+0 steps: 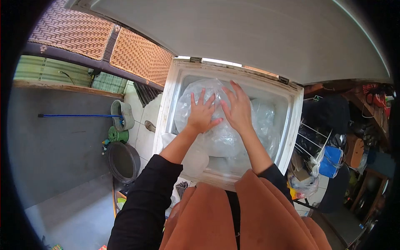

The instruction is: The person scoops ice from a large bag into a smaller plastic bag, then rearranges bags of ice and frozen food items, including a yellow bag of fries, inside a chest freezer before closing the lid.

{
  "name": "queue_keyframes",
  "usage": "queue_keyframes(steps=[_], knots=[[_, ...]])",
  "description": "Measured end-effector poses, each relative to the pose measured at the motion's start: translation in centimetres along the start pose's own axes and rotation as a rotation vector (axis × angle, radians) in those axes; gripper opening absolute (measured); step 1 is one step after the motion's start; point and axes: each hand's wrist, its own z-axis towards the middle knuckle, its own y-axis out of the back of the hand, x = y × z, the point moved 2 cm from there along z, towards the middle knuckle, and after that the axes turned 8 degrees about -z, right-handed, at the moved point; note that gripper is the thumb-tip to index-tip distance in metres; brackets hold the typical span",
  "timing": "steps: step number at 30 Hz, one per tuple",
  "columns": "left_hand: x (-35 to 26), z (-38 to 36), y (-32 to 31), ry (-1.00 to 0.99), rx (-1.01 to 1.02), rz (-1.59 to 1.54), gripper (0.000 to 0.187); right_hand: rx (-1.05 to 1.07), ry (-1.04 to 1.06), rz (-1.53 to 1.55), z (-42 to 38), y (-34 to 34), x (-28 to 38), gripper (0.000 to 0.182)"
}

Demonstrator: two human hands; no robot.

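Note:
A white chest freezer (166, 98) stands in front of me with its lid (258, 37) raised. Inside it lies a large clear plastic bag (189, 93), crumpled and shiny; what it holds is hard to make out. My left hand (203, 113) rests flat on the bag, fingers spread. Just to its right, my right hand (238, 106) is over the same plastic with the fingers apart and partly bent. More clear plastic bags (264, 118) fill the freezer's right side. Below my left wrist, a whitish translucent bag (193, 160) hangs over the near rim.
To the left are a dark round tub (123, 162), a green spool (118, 134) and a blue-handled tool (79, 116) by a grey surface. At right, a white wire rack (312, 135) and a blue container (331, 161) stand among clutter. A woven panel (141, 54) is behind.

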Motion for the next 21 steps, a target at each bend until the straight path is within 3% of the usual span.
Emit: queue_keyframes(steps=[2, 3, 5, 7, 9, 10, 11, 13, 15, 16, 21], knots=[[0.0, -0.1, 0.2, 0.01, 0.057, 0.016, 0.06, 0.029, 0.237, -0.164, 1.3, -3.9, -0.8, 0.038], [0.3, 0.2, 0.1, 0.019, 0.114, 0.026, 0.06, 0.021, 0.244, -0.161, 1.9, -4.7, -1.2, 0.038], [1.0, 0.5, -0.6, -0.006, 0.032, -0.001, 0.06, 0.253, 0.128, 0.045, 2.2, -6.4, -2.3, 0.037], [0.8, 0.5, -0.6, -0.034, -0.04, -0.049, 0.06, 0.291, 0.087, 0.089, 2.8, -6.4, -2.5, 0.037], [0.8, 0.4, -0.7, 0.004, 0.069, 0.043, 0.059, 0.327, 0.043, 0.126, 2.1, -5.9, -2.2, 0.038], [0.7, 0.4, -0.4, -0.002, 0.067, 0.04, 0.059, 0.299, 0.019, -0.013, 1.4, -5.5, -1.8, 0.041], [0.8, 0.2, -0.2, 0.021, 0.122, -0.032, 0.064, 0.274, -0.005, -0.151, 0.5, -5.0, -1.4, 0.044], [0.4, -0.2, 1.4, 0.046, 0.173, -0.112, 0.071, 0.126, -0.269, -0.287, -2.7, -1.2, 0.7, 0.062], [-0.1, -0.7, 5.4, 0.218, -0.003, -0.12, 0.095, 0.282, -0.477, -0.185, -6.0, -0.1, 1.6, 0.084], [0.9, -1.3, 5.1, 0.316, 0.182, -0.108, 0.118, 0.289, -0.478, -0.19, -6.9, -0.2, 1.9, 0.084], [1.3, -0.6, 2.6, 0.389, 0.334, 0.022, 0.128, 0.294, -0.349, -0.384, -6.9, -1.9, 2.2, 0.094]])
